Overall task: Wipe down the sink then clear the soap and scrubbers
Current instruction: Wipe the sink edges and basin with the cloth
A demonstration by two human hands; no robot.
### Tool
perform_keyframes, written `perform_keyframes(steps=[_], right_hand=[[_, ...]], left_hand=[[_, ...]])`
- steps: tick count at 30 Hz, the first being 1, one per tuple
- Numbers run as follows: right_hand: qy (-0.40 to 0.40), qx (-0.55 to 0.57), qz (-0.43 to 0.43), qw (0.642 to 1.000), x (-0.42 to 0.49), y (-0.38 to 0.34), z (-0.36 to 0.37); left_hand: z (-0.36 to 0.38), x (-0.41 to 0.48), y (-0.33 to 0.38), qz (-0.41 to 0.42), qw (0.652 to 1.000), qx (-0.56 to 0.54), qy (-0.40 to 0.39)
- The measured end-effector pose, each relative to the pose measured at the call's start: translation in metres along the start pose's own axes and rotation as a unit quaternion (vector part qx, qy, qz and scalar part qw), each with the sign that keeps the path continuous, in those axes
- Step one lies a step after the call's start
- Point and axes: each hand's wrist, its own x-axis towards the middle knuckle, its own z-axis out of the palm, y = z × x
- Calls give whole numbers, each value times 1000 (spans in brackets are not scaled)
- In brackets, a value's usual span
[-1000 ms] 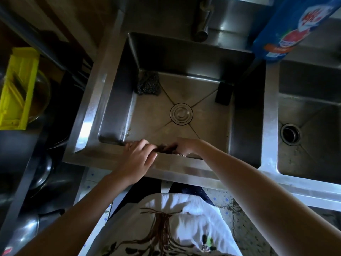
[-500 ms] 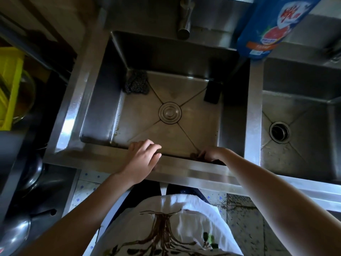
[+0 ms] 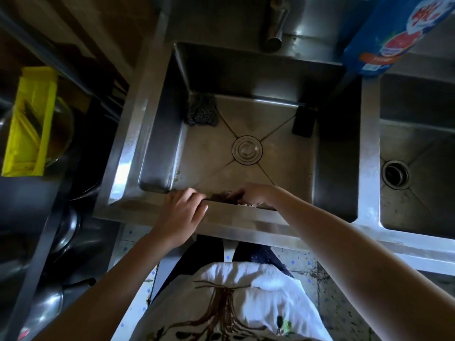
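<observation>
The steel sink (image 3: 157, 134) has a round drain cover in the middle of its floor. A steel-wool scrubber (image 3: 202, 110) lies in its far left corner, and a dark sponge (image 3: 303, 123) leans in the far right corner. A blue dish-soap bottle (image 3: 384, 35) stands on the ledge at the top right. My right hand (image 3: 256, 194) grips a dark brownish cloth (image 3: 221, 196) against the near inner wall of the sink. My left hand (image 3: 181, 212) rests on the front rim, fingers curled over its edge beside the cloth.
A second basin (image 3: 418, 148) with an open drain lies to the right. The faucet spout (image 3: 275, 28) hangs over the back edge. At the left stand a yellow holder (image 3: 32, 121), a glass bowl and metal pots. Tiled floor shows below the rim.
My right hand slid the cloth right along the near wall, then back left toward my left hand. My left hand stayed on the front rim.
</observation>
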Motion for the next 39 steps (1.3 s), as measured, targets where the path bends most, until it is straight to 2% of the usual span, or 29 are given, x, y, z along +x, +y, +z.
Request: perform_keyframes(steps=[3,9,12,17,20,23,26,29,35,39], right_hand=[[5,19,39,999,-9,20,-2],[-6,-65,159,985,-46,102,-5],[0,-37,177,983,-50,109,-7],[-9,13,135,991,-28,51,-5],[-13,19,81,996,5,-1,0],[-18,13,30,999,32,-47,5],[-13,29,7,999,41,-64,4],[-34,58,29,997,37,-42,2],[-10,38,167,985,13,50,-1],[7,46,181,982,0,71,-2]], left_hand=[[-1,1,2,5,1000,-14,15],[1,2,-4,27,999,-23,18],[1,-1,-14,33,999,-26,19],[1,-8,-35,25,999,-24,18],[0,-13,-49,31,999,-3,-11],[-1,-17,-60,42,999,2,-4],[-2,-18,-68,53,999,-5,4],[-1,-17,-71,64,998,-14,6],[0,-14,-75,69,997,-19,2],[-3,-13,-82,70,997,-20,-1]])
